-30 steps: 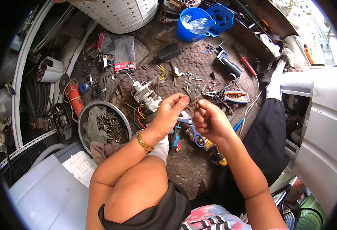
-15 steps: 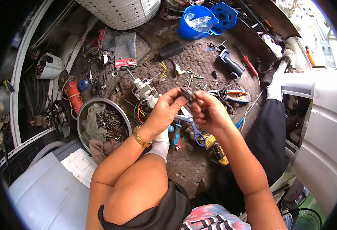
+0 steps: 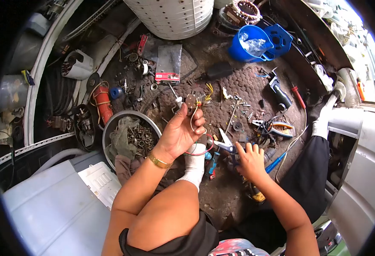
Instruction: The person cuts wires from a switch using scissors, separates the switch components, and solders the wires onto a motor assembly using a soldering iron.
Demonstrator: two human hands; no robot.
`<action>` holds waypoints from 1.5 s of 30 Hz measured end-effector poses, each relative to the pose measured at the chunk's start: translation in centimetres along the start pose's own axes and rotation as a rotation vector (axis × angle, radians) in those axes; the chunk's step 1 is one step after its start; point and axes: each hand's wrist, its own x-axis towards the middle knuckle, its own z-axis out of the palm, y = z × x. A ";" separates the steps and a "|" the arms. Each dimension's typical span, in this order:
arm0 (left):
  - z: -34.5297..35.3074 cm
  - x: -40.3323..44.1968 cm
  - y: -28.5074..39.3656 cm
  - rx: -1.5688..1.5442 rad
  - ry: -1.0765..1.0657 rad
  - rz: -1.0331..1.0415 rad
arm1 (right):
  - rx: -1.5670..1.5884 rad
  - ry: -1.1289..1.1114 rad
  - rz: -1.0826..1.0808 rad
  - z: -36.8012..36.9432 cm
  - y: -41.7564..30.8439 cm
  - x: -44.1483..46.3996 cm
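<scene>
My left hand [image 3: 179,133] is raised over the floor. Its thumb and fingers pinch a small brownish metal piece [image 3: 191,101]. A pale wire and a red wire [image 3: 196,152] hang by the fingers; whether they belong to this piece or to the partly hidden motor [image 3: 178,101] behind, I cannot tell. My right hand [image 3: 252,163] is over the blue-handled scissors [image 3: 226,144], fingers apart and fingertips at the handles. Its thumb is hidden. The scissors' blades are parted and point up and left.
Left of my foot stands a metal bowl [image 3: 107,135] of bolts and cloth. Ahead lie pliers [image 3: 283,129], a red-handled tool [image 3: 298,97] and a clear bag [image 3: 168,59]. A blue jug [image 3: 249,53] and a white perforated drum [image 3: 170,19] stand farther back.
My right hand has left the piece that both hands were handling and moved down and right to the scissors. My left hand keeps the piece. The whole view has shifted.
</scene>
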 end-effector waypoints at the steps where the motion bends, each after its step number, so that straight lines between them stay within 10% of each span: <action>1: 0.0 0.0 0.1 -0.029 -0.030 -0.002 | 0.014 0.001 0.008 0.2 0.1 0.3; 9: 0.4 -0.4 0.2 -0.052 -0.062 0.014 | 0.137 -0.050 -0.002 1.6 1.1 0.6; 16: 0.4 -0.5 0.7 -0.073 -0.015 0.007 | 0.796 -0.316 -0.125 -4.2 10.1 0.7; 19: 0.7 -0.4 0.4 -0.045 0.149 0.024 | 1.074 -0.093 -0.072 -8.8 8.0 1.3; 22: 0.9 -0.2 -0.2 -0.059 0.198 0.013 | 0.749 0.469 -0.136 -10.0 3.7 4.4; 45: 1.3 0.1 -0.7 0.062 0.212 0.025 | 0.584 0.647 -0.386 -10.0 -0.8 9.1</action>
